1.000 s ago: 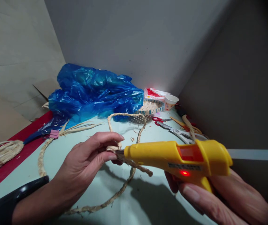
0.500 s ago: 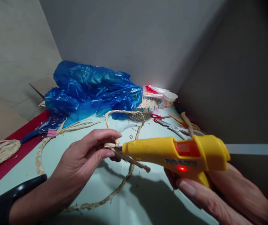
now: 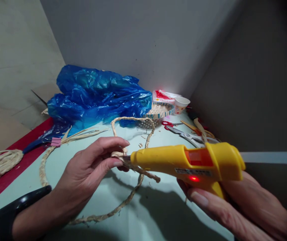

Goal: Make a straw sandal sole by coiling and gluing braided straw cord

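Observation:
My left hand [image 3: 90, 167] pinches a braided straw cord [image 3: 148, 174] between thumb and fingers, just above the table. The cord's short end sticks out to the right, and the rest loops behind the hand and down across the tabletop. A yellow hot glue gun [image 3: 163, 159] with a lit red light lies in my right hand [image 3: 233, 207], which is wrapped around its handle. Its metal nozzle meets the cord beside my left fingertips; the exact contact spot is partly hidden by them.
A crumpled blue plastic bag [image 3: 95, 95] fills the back left. Behind the glue gun are a woven basket [image 3: 162, 110], a paper cup [image 3: 182, 105], and scissors [image 3: 188, 135]. A pink clip [image 3: 56, 142] grips straw strands; a straw bundle [image 3: 1, 165] lies far left. Grey walls [image 3: 145, 43] stand close behind and right.
Hardly anything differs. Both hands and the glue gun stay almost in place, with only a tiny shift in view; the nozzle remains at the cord.

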`<act>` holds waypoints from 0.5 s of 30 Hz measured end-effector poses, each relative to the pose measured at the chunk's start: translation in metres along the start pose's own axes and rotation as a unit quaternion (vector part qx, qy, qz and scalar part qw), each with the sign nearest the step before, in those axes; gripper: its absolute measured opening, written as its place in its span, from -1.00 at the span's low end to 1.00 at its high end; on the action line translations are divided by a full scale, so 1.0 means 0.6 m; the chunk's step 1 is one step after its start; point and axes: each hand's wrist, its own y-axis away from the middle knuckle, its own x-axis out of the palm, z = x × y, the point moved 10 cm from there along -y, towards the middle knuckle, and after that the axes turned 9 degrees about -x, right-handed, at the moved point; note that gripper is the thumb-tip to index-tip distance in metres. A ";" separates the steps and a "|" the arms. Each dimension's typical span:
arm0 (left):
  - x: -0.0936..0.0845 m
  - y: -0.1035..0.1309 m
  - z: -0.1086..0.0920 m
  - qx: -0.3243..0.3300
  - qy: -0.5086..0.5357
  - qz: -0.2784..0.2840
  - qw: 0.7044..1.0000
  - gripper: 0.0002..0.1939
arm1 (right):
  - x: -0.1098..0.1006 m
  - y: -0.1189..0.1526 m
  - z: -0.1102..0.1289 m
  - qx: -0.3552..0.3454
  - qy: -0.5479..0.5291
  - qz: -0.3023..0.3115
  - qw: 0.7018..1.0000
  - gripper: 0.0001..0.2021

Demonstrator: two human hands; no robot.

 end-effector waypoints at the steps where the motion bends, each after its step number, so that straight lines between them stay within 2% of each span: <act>1: 0.000 0.000 0.000 -0.002 -0.003 -0.001 1.000 -0.70 | 0.001 0.000 0.000 0.001 -0.003 0.002 1.000 -0.82; 9: 0.002 -0.002 0.004 -0.002 -0.002 0.003 1.000 -0.68 | 0.005 -0.004 -0.003 0.009 -0.027 0.024 0.999 -0.79; 15: -0.001 0.000 0.005 -0.003 -0.010 0.006 1.000 -0.70 | 0.016 -0.002 -0.002 0.009 -0.058 0.055 0.997 -0.66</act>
